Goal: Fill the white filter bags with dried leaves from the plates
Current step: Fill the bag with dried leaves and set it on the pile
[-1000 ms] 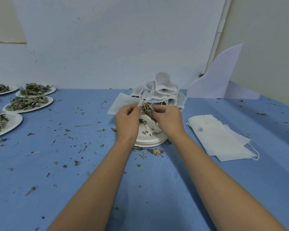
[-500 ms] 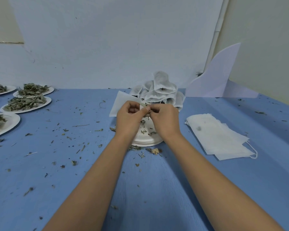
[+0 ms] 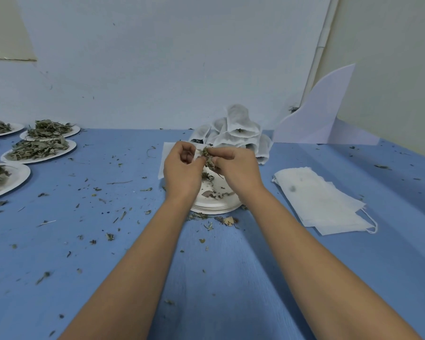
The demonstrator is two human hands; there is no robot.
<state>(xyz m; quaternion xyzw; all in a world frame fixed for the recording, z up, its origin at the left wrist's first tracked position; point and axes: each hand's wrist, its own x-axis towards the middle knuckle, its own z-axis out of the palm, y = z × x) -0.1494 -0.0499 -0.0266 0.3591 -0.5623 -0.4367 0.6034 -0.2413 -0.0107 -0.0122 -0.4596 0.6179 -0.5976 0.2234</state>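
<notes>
White filter bag (image 3: pixel 167 157) touches dried leaves (image 3: pixel 207 155) above stacked plates (image 3: pixel 214 207).

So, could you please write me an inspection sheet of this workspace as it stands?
Surface: blue table.
Job's things: leaf plates at left; near-empty plate stack under the hands; filled bags heaped behind it; empty bags at right.
Clutter: leaf crumbs scattered widely.
Hands: left hand pinches a filter bag; right hand pinches dried leaves beside it.
Cables: nothing seen.
Surroundings: white wall; white sheet leaning at right.
</notes>
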